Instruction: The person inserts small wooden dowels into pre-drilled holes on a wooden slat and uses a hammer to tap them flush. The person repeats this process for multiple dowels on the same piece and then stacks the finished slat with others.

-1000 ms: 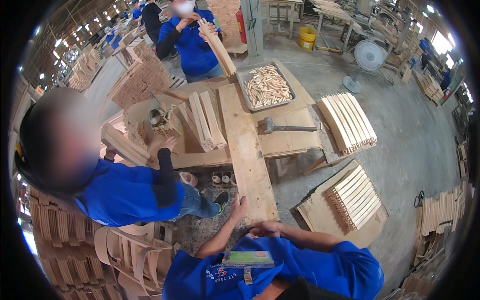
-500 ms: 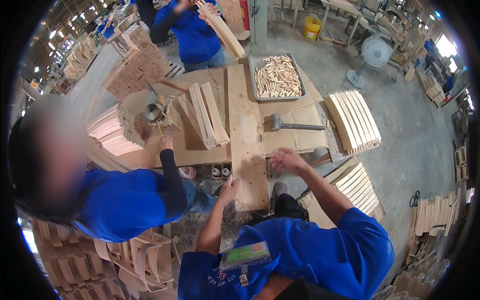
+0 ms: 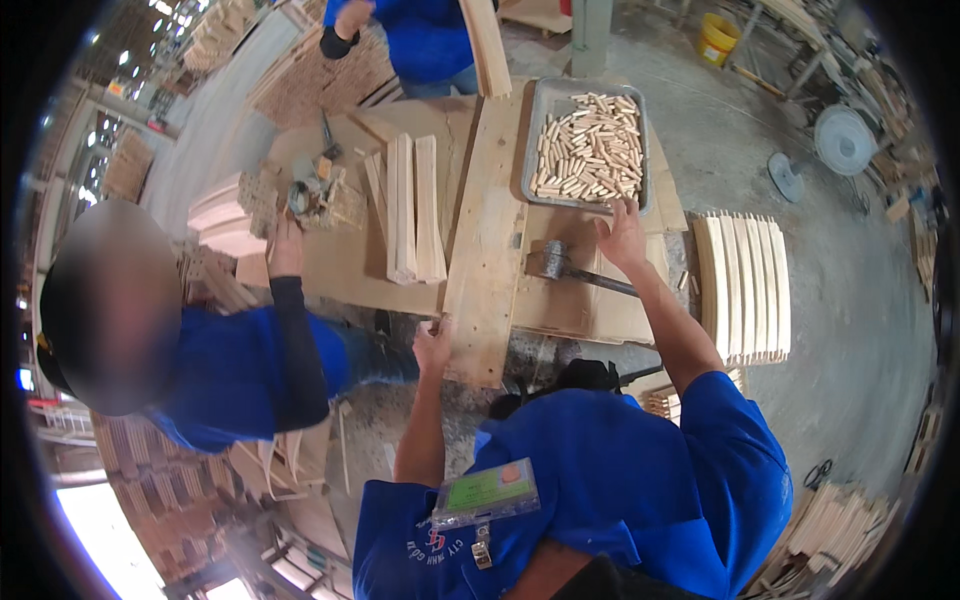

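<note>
- The cardboard-covered bench (image 3: 335, 282) spreads across the middle of the scene.
- A long wooden plank (image 3: 482, 225) runs from near to far over the bench.
- A stack of pale curved slats (image 3: 742, 290) lies to the right, well apart from the plank.
- Several wooden lengths (image 3: 403, 205) lie left of the plank, side by side.
- A grey tray (image 3: 557, 103) sits on the far part of the bench, just right of the plank.
- A mallet (image 3: 590, 276) lies nearer than the tray, head to the left.
- The left hand (image 3: 433, 347) is curled at the plank's near left edge; whether it grips cannot be told.
- The right hand (image 3: 622, 238), fingers spread, reaches the tray's near rim; contact is unclear.
- Small wooden dowels (image 3: 590, 150) fill the tray.
</note>
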Motion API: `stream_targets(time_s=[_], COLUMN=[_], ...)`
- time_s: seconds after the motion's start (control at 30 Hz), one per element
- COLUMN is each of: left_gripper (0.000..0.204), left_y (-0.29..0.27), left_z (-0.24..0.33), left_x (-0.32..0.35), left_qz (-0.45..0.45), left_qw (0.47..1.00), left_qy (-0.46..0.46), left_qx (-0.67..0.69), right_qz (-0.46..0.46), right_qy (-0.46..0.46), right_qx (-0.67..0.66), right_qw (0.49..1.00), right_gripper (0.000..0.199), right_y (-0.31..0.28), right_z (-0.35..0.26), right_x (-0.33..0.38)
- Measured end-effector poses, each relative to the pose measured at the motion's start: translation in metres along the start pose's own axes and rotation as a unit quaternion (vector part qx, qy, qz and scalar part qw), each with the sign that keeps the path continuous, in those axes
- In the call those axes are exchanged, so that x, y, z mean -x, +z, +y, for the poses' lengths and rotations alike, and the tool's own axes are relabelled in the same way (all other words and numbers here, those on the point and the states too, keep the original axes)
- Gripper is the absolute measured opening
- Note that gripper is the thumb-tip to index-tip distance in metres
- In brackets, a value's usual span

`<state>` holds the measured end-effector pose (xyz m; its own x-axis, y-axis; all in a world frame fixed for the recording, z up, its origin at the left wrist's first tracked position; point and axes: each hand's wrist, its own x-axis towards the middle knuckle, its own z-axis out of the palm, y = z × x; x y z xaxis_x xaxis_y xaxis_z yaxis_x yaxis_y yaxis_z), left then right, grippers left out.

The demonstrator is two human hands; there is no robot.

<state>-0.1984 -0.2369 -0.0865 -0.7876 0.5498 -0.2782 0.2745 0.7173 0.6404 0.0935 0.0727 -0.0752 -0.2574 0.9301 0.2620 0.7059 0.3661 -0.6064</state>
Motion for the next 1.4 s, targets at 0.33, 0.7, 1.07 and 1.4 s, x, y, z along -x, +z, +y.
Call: stream_targets(time_s=[0.33, 0.7, 1.07, 1.4], left_gripper=[0.05, 0.051, 0.075, 0.11], left_y=[0.005, -0.028, -0.076, -0.006], left_z=[-0.012, -0.001, 0.149, 0.203], left_x=[0.047, 0.017, -0.133, -0.208], left_qz=[0.062, -0.04, 0.07, 0.034], left_qw=[0.987, 0.981, 0.994, 0.964], left_qy=[-0.122, -0.116, 0.045, 0.027], left_qx=[0.082, -0.149, -0.07, -0.264], right_qz=[-0.153, -0.096, -0.195, -0.195], right_qy=[-0.054, -0.125, -0.073, -0.085], right_qx=[0.125, 0.029, 0.137, 0.097], right_qw=[0.979, 0.987, 0.968, 0.972], right_gripper=[0.017, 0.033, 0.054, 0.049], right_y=[-0.005, -0.03, -0.05, -0.046], right_z=[0.015, -0.009, -0.025, -0.02], right_x=[-0.038, 0.016, 0.111, 0.092])
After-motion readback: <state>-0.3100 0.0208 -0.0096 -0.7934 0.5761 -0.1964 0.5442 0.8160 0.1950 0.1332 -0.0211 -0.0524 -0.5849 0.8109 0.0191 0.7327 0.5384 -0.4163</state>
